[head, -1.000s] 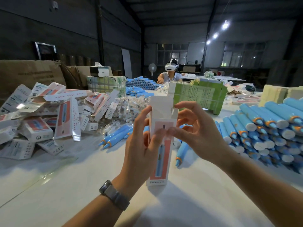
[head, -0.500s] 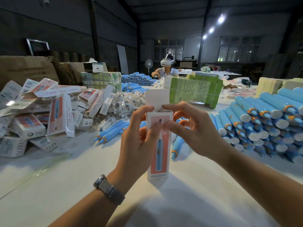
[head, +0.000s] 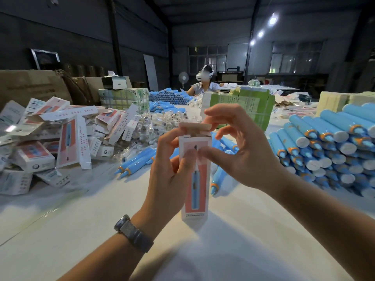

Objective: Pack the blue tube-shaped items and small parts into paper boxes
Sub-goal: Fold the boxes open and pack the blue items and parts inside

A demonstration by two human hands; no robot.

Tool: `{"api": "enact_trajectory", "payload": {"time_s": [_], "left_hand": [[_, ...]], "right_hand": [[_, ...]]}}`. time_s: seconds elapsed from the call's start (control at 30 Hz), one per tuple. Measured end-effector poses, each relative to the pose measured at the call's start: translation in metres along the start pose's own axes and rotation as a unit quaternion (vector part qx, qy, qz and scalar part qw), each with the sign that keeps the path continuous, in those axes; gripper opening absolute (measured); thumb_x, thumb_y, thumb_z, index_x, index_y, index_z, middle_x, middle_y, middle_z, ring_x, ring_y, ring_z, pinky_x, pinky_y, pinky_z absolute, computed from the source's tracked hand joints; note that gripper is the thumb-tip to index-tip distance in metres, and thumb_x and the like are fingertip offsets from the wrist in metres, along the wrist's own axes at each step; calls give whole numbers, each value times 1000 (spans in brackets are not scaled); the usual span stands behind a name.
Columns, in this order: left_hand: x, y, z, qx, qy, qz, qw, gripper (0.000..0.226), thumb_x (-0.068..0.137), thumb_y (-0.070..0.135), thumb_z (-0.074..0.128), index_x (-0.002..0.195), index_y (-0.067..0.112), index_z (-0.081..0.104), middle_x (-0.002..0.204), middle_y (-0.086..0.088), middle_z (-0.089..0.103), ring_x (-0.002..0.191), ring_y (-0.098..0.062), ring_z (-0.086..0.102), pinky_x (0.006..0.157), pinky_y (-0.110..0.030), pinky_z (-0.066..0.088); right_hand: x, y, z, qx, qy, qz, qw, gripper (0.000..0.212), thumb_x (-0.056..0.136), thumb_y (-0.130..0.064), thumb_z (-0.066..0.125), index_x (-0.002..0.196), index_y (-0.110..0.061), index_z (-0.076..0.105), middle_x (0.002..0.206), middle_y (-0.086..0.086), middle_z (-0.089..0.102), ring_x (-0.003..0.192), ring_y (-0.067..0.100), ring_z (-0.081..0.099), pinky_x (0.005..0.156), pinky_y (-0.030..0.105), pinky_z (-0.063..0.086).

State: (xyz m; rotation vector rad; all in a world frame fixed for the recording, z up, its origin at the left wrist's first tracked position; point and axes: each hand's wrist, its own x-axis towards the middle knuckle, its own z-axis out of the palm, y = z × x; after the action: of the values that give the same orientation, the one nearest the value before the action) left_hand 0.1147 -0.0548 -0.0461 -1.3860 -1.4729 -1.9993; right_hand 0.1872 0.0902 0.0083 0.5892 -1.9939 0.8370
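From my feed, the left hand (head: 172, 173) grips the paper box (head: 195, 179) upright above the table (head: 81, 230), while the right hand (head: 241, 151) pinches its front and top flap. Blue tubes (head: 328, 147) piled at right.

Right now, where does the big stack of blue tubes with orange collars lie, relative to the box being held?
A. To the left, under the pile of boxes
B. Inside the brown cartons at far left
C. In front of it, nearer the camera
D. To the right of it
D: the stacked blue tubes fill the table's right side, beyond the right hand, while the held box stands upright at centre.
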Motion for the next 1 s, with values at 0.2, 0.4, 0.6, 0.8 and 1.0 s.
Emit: {"api": "enact_trajectory", "payload": {"time_s": [0.2, 0.4, 0.6, 0.8, 1.0], "left_hand": [[2, 0, -1, -22, -1, -17, 1000, 32, 99, 15, 49, 123, 32, 37, 103, 12, 66, 81, -7, 70, 69, -23, 56], [1, 2, 1, 15, -20, 12, 1000, 25, 101, 10, 44, 120, 27, 43, 96, 22, 64, 78, 2, 64, 65, -16, 52], [-2, 8, 2, -14, -25, 14, 999, 25, 101, 5, 42, 117, 23, 45, 100, 23, 62, 84, 5, 60, 72, -13, 50], [1, 14, 3, -59, 11, -26, 998, 10, 100, 18, 47, 107, 25, 51, 93, 10, 62, 78, -1, 62, 68, -16, 50], [2, 16, 6, -36, 29, -20, 999, 10, 99, 16, 45, 99, 24, 51, 87, 14, 60, 72, 1, 58, 65, -15, 47]], "right_hand": [[1, -3, -2, -59, -24, -19, 998, 25, 78, -6, 77, 100, -18, 71, 99, -1, 64, 95, 25, 61, 76, 40, 48], [3, -11, -3, -2, -27, 30, 999, 9, 86, -15, 69, 83, -8, 73, 92, 1, 62, 88, 16, 61, 75, 34, 48], [6, -16, 0, 7, -18, 53, 998, 6, 84, -17, 72, 90, -18, 71, 89, -2, 59, 84, 13, 60, 69, 22, 46], [3, -13, 6, -38, -10, 29, 999, 11, 86, -15, 71, 96, -12, 73, 93, -4, 57, 88, 10, 59, 69, 19, 46], [5, -19, 1, -66, -25, -1, 998, 10, 85, -10, 72, 94, -7, 75, 92, 3, 60, 85, 11, 61, 75, 21, 47]]}}
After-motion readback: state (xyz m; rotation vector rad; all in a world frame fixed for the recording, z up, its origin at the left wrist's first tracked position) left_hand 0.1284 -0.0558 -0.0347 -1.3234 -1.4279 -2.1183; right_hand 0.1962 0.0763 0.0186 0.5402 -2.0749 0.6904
